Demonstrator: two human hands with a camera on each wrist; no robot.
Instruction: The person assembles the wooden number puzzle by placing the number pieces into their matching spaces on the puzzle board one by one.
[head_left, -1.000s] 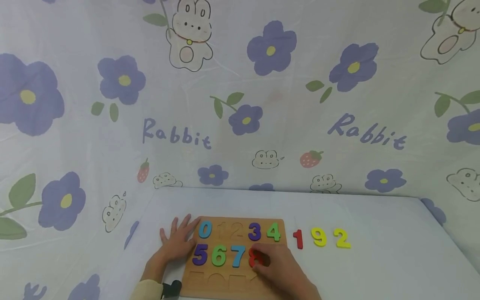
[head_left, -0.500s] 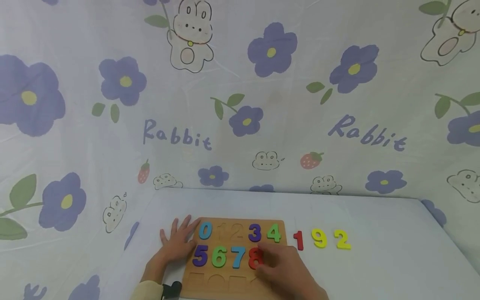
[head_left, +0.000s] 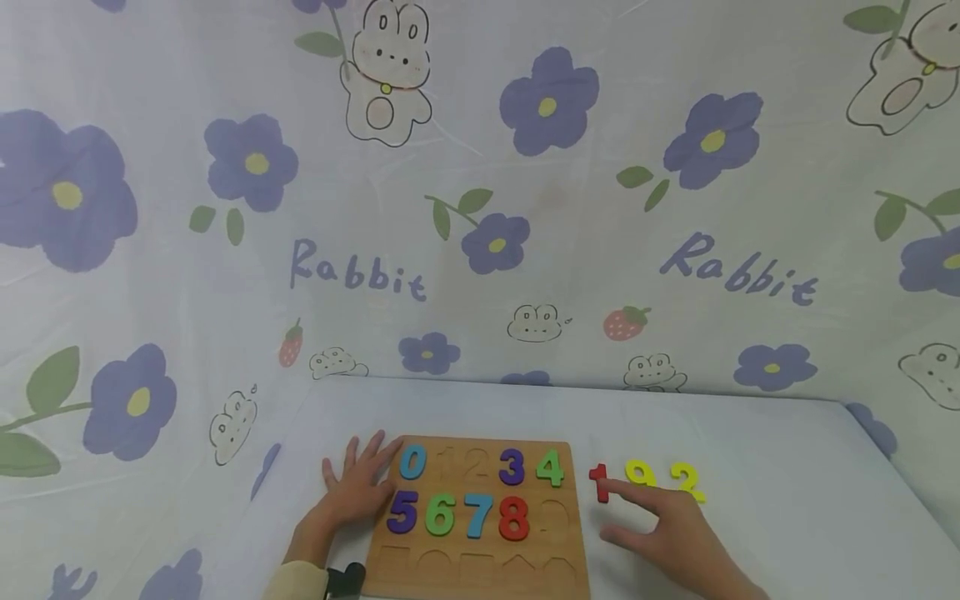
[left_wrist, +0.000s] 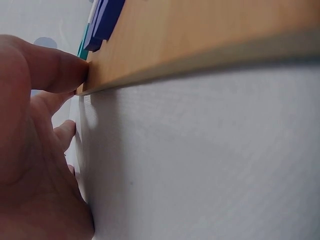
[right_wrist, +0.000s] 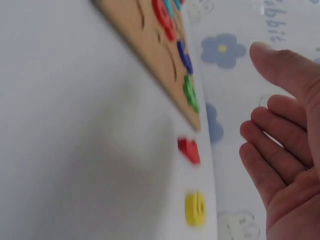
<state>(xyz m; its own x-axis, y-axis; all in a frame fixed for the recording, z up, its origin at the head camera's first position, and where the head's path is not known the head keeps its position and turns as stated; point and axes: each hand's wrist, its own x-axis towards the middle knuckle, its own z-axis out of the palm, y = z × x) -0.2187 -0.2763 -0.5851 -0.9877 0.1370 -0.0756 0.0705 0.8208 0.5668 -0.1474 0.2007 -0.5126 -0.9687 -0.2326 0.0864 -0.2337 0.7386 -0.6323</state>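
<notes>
The wooden board (head_left: 450,575) lies flat, bearing a blue 0 (head_left: 412,462), purple 3 (head_left: 512,467), green 4 (head_left: 550,468), purple 5 (head_left: 402,512), green 6 (head_left: 440,514), blue 7 (head_left: 477,515) and red 8 (head_left: 513,518). My left hand (head_left: 356,487) touches its left edge, fingers spread; the left wrist view shows the thumb on the rim. Over the table right of the board, my right hand (head_left: 675,529) holds nothing, thumb and fingers apart. Its fingertips are by the red 1 (head_left: 600,483) and partly cover the yellow 9 (head_left: 640,472) and yellow 2 (head_left: 684,477).
A white table (head_left: 810,483) extends right of the board. Behind it hangs a pale cloth (head_left: 585,250) printed with flowers and rabbits. Empty recesses show in the board's top row, right of the 8, and along its bottom row.
My right hand has let go of the red 8, which lies in the board, and moved right to beside the red 1. My left hand has stayed at the board's edge.
</notes>
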